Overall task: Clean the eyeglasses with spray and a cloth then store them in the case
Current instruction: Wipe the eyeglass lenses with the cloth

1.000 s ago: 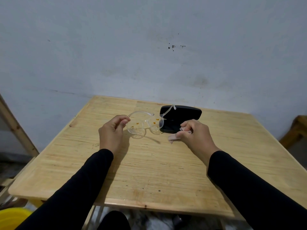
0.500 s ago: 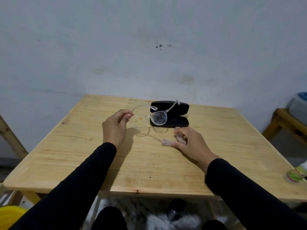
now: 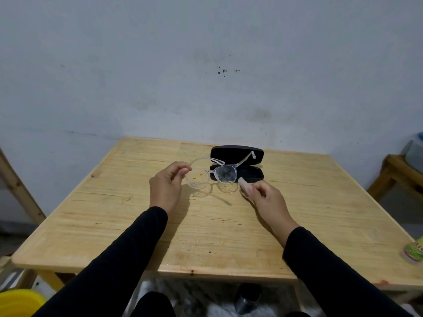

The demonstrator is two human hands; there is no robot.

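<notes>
Left hand (image 3: 166, 188) pinches smeared eyeglasses (image 3: 211, 173); right hand (image 3: 269, 197) apparently holds cloth (image 3: 244, 182).

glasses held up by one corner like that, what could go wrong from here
The left hand pinches the eyeglasses only at one lens rim, above the table; they may twist or drop under wiping pressure. Orange specks dot the lenses, so rubbing with the cloth in the right hand might scratch them.
</notes>
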